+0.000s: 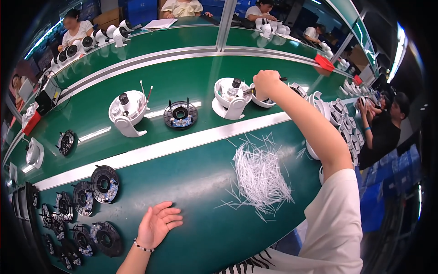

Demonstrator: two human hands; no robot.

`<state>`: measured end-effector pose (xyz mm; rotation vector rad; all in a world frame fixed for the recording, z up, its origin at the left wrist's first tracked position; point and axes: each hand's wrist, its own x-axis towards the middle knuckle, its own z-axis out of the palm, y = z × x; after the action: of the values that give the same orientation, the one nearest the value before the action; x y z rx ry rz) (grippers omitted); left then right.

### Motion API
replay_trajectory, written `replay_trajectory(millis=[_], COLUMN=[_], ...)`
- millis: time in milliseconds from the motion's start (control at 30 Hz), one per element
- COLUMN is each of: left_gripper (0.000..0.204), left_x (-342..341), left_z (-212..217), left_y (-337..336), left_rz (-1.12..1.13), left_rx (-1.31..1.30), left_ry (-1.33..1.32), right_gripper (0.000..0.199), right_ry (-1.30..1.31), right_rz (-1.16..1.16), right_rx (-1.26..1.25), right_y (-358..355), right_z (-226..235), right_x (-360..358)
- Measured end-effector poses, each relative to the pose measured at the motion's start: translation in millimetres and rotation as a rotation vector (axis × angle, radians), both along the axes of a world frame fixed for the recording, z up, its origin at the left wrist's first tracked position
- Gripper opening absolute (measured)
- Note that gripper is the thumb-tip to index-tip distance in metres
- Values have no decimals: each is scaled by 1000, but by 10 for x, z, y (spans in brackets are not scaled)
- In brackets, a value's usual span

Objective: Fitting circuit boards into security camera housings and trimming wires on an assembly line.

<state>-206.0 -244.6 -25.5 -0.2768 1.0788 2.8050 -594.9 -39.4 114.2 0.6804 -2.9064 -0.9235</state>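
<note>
My right hand (267,84) reaches out over the green belt, its fingers wrapped round a pair of cutting pliers (249,92). Their jaws point left, at the white round camera housing (235,107), which has a black lens in it. Most of the pliers is hidden in my fist. Palm up and fingers spread, my left hand (157,223) is held above the near green table with nothing in it. Between my arms, on the table, lies a heap of thin white plastic strips (262,178).
Black round bases with circuit boards (107,239) lie at the left; one more base (180,114) sits on the belt beside another white housing (127,109). White shells (342,118) crowd the right side. A metal post (226,25) rises beyond the belt. Other people work across and at right.
</note>
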Motion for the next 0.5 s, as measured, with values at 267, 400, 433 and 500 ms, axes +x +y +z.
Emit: replay_trajectory(millis=[267,400,433,500], left_gripper=[50,49,49,49], left_x=[-1,5,9,10], left_z=[-6,-12,-15,-9], left_y=[7,-3,-6,-3], left_rz=[-6,-4,-1,3], left_rx=[-8,-9,-6,-8], left_ry=[3,8,9,10], right_gripper=[28,25,23,22], right_ry=[79,116,126,135], right_rz=[2,45,43,52], right_rx=[-81,-104,-106,-142], right_y=[257,389,411,469], right_z=[-148,-228,-235,-201], right_x=[-84,-125,-103,-55])
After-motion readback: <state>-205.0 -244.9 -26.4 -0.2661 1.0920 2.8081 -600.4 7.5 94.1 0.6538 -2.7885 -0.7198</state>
